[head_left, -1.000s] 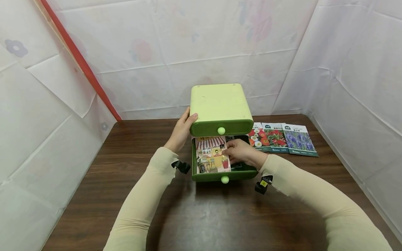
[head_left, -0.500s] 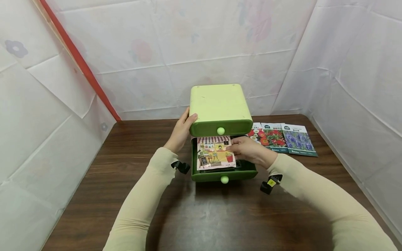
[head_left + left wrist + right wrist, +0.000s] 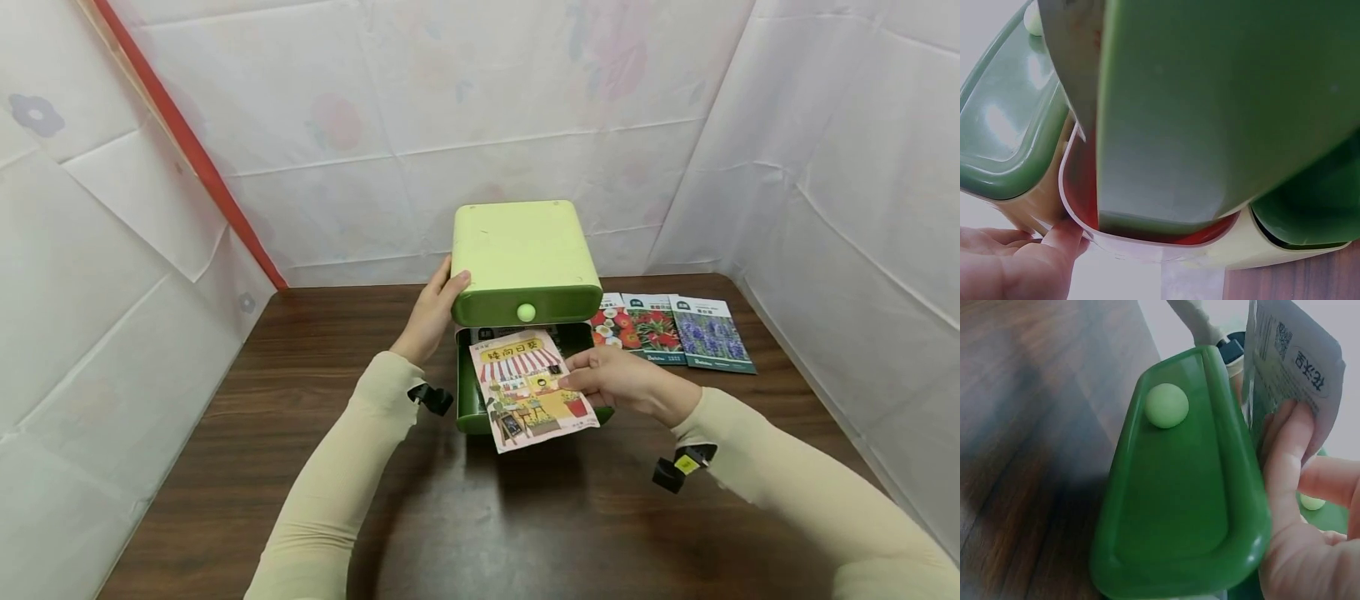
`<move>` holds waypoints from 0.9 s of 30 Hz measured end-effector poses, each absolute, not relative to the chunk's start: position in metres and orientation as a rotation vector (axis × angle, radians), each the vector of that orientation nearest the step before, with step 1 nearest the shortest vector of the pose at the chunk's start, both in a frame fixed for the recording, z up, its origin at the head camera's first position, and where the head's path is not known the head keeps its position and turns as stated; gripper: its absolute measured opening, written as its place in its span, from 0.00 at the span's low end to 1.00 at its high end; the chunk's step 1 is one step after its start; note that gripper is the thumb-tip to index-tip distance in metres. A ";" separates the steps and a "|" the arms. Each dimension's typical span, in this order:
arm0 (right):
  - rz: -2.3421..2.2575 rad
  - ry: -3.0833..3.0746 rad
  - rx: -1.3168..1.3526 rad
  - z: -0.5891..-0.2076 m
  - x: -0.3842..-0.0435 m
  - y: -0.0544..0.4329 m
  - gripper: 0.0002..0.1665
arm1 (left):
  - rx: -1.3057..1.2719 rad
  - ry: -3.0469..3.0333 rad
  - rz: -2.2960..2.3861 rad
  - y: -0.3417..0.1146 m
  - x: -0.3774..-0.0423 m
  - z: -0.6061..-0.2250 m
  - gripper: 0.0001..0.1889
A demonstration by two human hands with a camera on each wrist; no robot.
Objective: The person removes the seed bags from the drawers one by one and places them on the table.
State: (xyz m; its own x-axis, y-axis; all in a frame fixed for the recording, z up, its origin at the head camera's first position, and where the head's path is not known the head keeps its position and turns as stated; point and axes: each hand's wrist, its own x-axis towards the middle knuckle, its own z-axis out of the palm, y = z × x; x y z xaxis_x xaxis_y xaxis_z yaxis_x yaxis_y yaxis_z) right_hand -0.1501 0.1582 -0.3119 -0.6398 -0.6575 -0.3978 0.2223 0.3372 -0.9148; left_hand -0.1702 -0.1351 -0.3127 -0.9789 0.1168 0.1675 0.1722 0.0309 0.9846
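My right hand pinches a pink paper seed packet by its right edge, thumb on the printed front. The packet has a striped awning and a shop scene, and it tilts over the front of a pulled-out green drawer. In the right wrist view, the packet's printed back faces the camera, with fingers behind it. My left hand rests against the left side of the light green drawer box, thumb near its top front edge. Fingertips of the left hand touch the box side in the left wrist view.
Several flower seed packets lie side by side on the dark wooden table, right of the box. More packets lie inside the open drawer, partly hidden. The upper drawer, with a round knob, is closed. White sheeting walls the table.
My right hand has lifted the pink packet out of the drawer and drawn it forward and right, baring other packets beneath. The left hand has stayed at the box's side.
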 end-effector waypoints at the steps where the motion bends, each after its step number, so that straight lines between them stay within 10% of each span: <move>1: -1.404 1.816 -0.389 -0.311 -0.149 0.161 0.22 | -0.314 -2.222 -2.137 -0.136 -0.173 -0.315 0.36; 27: -1.777 1.822 -0.608 -0.277 -0.134 0.255 0.13 | -0.271 -2.200 -2.150 -0.136 -0.180 -0.325 0.39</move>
